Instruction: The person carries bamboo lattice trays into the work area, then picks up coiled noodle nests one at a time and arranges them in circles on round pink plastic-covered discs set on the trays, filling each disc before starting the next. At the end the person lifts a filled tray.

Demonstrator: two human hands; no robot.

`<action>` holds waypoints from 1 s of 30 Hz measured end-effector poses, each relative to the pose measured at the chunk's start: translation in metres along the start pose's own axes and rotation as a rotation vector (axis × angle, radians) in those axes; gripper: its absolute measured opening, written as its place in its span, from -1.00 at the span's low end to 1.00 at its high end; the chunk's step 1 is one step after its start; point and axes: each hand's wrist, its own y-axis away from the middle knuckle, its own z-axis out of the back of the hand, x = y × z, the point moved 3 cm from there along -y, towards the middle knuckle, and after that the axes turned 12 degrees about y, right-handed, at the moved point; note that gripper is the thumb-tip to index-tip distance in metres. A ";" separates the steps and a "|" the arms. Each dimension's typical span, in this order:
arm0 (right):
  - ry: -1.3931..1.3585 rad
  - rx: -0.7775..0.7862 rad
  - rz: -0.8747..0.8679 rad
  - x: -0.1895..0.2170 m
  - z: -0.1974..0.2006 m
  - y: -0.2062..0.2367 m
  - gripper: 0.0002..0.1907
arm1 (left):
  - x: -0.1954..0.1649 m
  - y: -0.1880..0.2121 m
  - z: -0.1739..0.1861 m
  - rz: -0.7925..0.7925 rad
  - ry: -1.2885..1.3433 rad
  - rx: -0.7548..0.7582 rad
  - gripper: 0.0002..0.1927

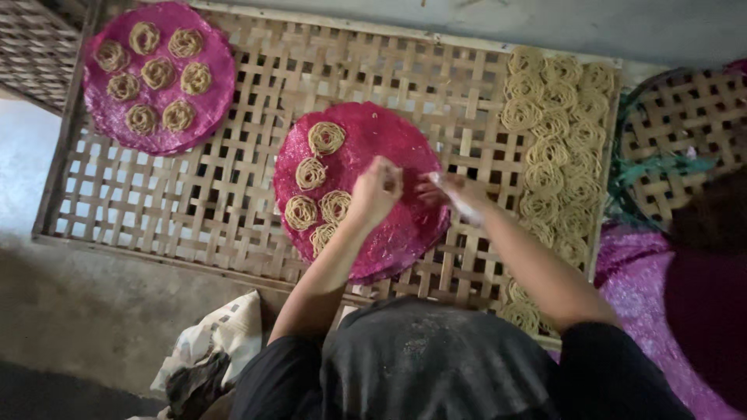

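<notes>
Currently, both hands, the left [377, 189] curled shut and the right [451, 193] pinched on something unclear, are being held over a pink mat [397, 140] beside five noodle coils [325, 138].

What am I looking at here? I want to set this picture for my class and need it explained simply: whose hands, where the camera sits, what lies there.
There is one picture, taken by a camera worn on a person's head and looking down over their dark clothing. No machine is involved: the left hand and right hand are bare and meet above a round pink mat. Whether they hold anything is too blurred to tell. That mat carries five coiled noodle nests. It lies on a woven bamboo tray. A second pink mat, at the far left, holds seven nests. Along the tray's right side lie many more nests in rows. A crumpled cloth lies on the floor.
</notes>
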 end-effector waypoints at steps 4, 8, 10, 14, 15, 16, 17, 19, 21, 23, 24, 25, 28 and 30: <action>-0.089 0.141 0.068 -0.004 -0.008 0.008 -0.53 | -0.041 0.016 -0.016 -0.296 0.118 0.036 -0.63; 0.136 -0.364 -0.018 0.018 0.053 0.016 -0.70 | -0.028 -0.005 0.046 -0.482 -0.280 -0.409 -0.62; 0.485 -0.495 0.050 0.036 0.077 0.022 -0.74 | 0.005 -0.032 0.083 0.094 -0.389 -0.363 -0.53; 0.820 -0.775 0.024 0.060 0.111 0.034 -0.74 | 0.029 -0.049 0.119 -0.082 -0.547 -0.502 -0.32; 0.881 -0.830 0.102 0.066 0.116 0.037 -0.74 | 0.031 -0.051 0.120 -0.141 -0.605 -0.492 -0.42; 0.942 -0.882 0.179 0.071 0.119 0.040 -0.74 | 0.031 -0.051 0.120 -0.197 -0.663 -0.480 -0.51; 1.003 -0.931 0.257 0.075 0.121 0.044 -0.74 | 0.028 -0.051 0.119 -0.253 -0.720 -0.467 -0.59; 1.178 -1.039 0.334 0.081 0.118 0.047 -0.64 | 0.030 -0.054 0.123 -0.099 -0.368 -0.526 -0.70; 1.277 -1.192 0.434 0.084 0.103 0.051 -0.58 | 0.025 -0.056 0.120 -0.069 -0.193 -0.532 -0.74; 1.298 -1.398 0.570 0.085 0.078 0.055 -0.55 | 0.006 -0.055 0.110 -0.168 -0.188 -0.503 -0.75; 0.964 -1.075 0.477 0.079 0.066 0.047 -0.65 | -0.005 -0.054 0.098 -0.169 -0.173 -0.435 -0.82; 0.632 -0.746 0.380 0.071 0.049 0.039 -0.74 | -0.017 -0.049 0.081 -0.167 -0.159 -0.365 -0.87; -0.323 -0.069 0.288 0.057 -0.003 0.029 -0.56 | -0.047 -0.013 0.016 -0.274 0.000 -0.085 -0.78; -0.662 0.043 0.237 0.051 -0.016 0.032 -0.57 | -0.050 0.009 -0.020 -0.101 -0.087 0.178 -0.63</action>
